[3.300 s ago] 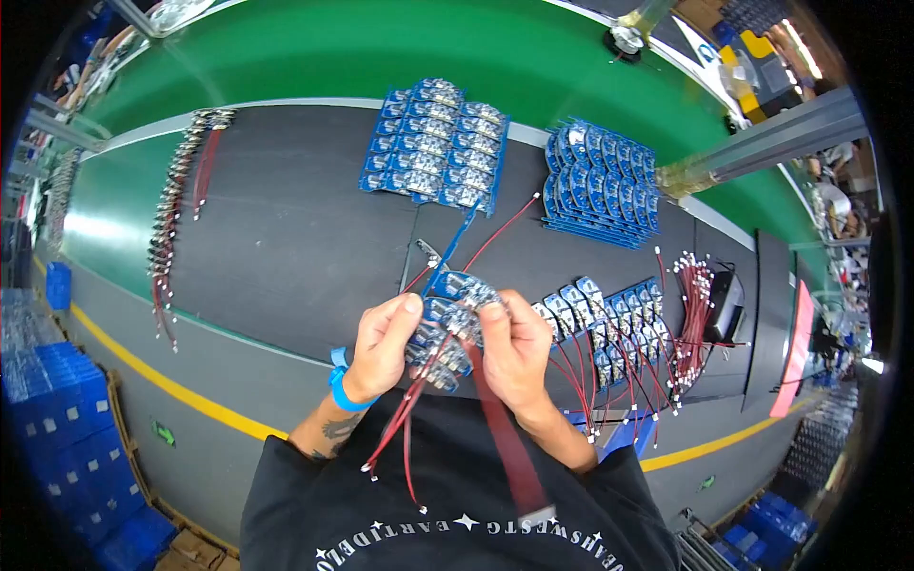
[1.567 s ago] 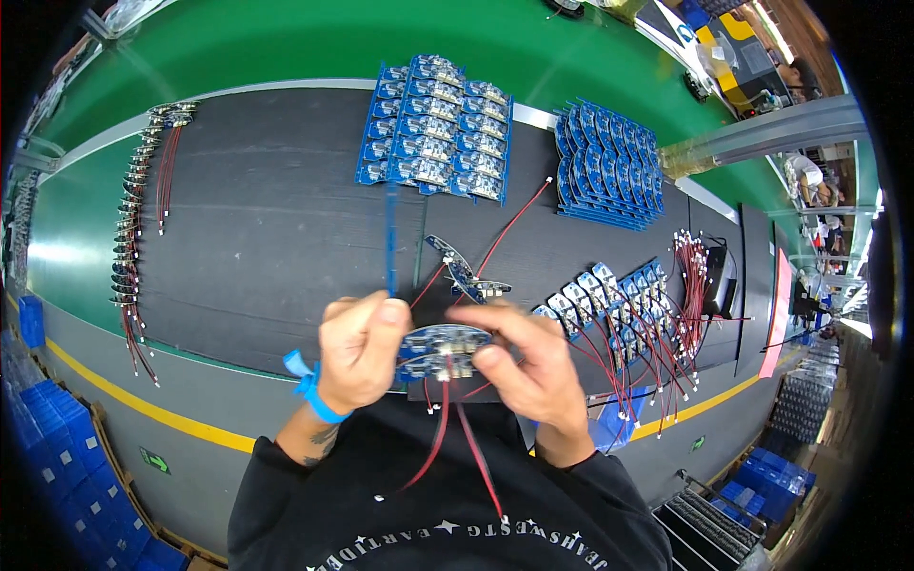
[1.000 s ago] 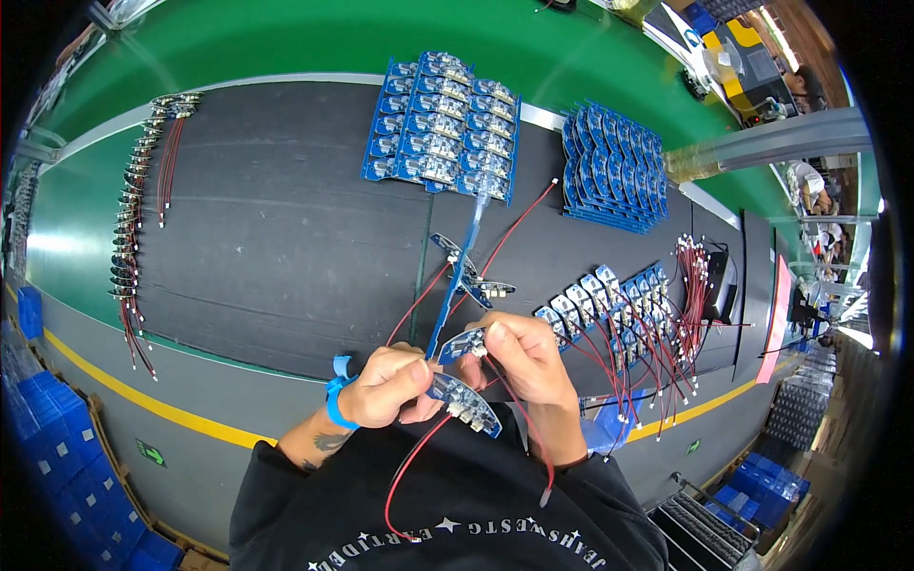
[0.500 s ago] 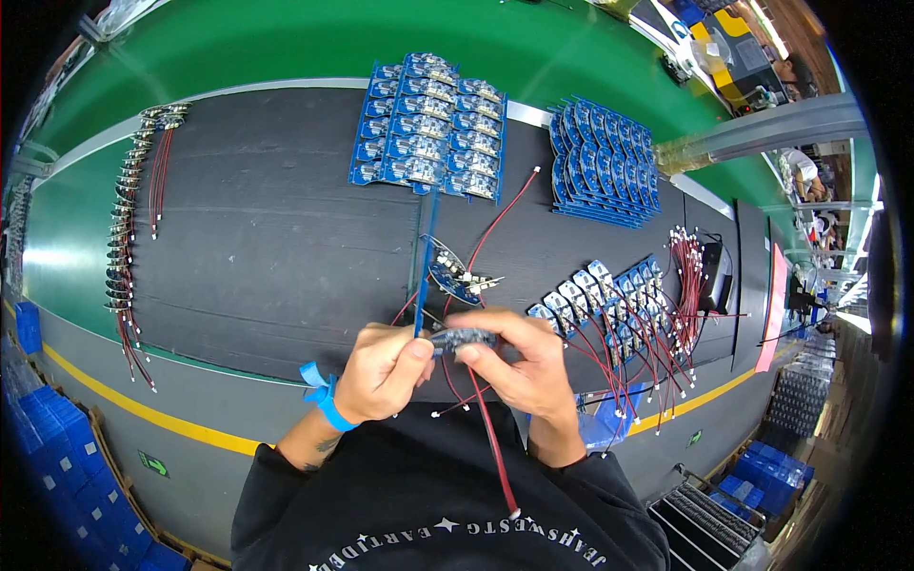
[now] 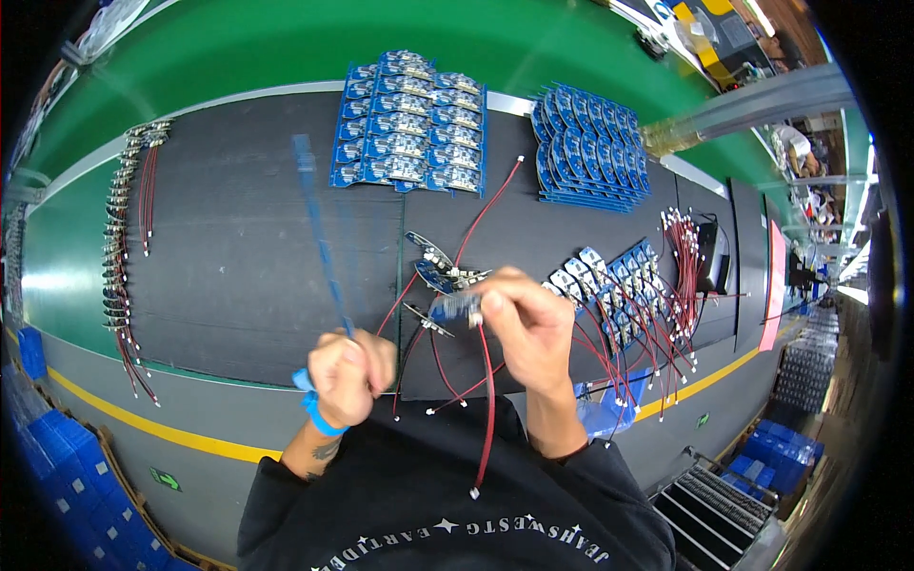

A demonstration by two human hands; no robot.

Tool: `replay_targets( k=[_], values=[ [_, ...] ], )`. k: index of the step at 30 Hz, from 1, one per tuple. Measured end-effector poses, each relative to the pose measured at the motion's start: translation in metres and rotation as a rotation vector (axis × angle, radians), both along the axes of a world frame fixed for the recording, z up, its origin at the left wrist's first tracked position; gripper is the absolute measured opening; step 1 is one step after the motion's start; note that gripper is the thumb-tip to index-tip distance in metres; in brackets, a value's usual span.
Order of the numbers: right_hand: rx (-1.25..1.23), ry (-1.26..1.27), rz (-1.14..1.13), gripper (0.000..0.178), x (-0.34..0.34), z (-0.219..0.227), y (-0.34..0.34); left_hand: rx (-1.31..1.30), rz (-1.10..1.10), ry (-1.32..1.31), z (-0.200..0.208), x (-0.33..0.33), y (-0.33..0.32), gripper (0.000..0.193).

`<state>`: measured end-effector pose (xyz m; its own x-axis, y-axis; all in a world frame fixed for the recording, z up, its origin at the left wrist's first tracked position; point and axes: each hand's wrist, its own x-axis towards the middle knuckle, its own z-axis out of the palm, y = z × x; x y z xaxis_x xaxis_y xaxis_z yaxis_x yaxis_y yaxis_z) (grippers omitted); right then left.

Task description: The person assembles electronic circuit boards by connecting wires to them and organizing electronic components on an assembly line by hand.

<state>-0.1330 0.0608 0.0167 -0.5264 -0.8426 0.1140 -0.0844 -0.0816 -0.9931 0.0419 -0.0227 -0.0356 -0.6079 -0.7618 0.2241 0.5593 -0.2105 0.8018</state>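
My left hand (image 5: 347,376), a blue band on its wrist, is closed round the lower end of a long thin blue strip (image 5: 324,252). The strip stands out to the far left and is smeared by motion. Between the thumb and fingers of my right hand (image 5: 533,328) is a small circuit board (image 5: 455,305); its red lead (image 5: 489,409) dangles toward my shirt, ending in a white plug. Just beyond it, several loose boards (image 5: 433,274) with red leads lie on the black mat (image 5: 257,238).
Panels of populated blue boards (image 5: 409,124) lie at the far middle, with stacked blue panels (image 5: 590,147) to their right. Wired boards (image 5: 609,290) and a bundle of red leads (image 5: 684,257) lie on the right. A row of wired boards (image 5: 116,238) lines the left edge.
The blue strip has come away from the board, swinging left with my left hand. My right hand has shifted slightly right, keeping the circuit board and its lead.
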Motion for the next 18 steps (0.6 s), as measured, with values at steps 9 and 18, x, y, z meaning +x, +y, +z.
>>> replay_targets(
  k=[9, 18],
  values=[
    [0.476, 0.726, -0.132, 0.021, -0.040, -0.013, -0.027, -0.537, 0.056, -0.569, 0.011, -0.007, -0.030, 0.031],
    [0.456, 0.482, -0.144, 0.019, -0.045, -0.039, -0.037, -0.609, -0.027, -0.573, -0.004, -0.017, -0.024, 0.022]
  ],
)
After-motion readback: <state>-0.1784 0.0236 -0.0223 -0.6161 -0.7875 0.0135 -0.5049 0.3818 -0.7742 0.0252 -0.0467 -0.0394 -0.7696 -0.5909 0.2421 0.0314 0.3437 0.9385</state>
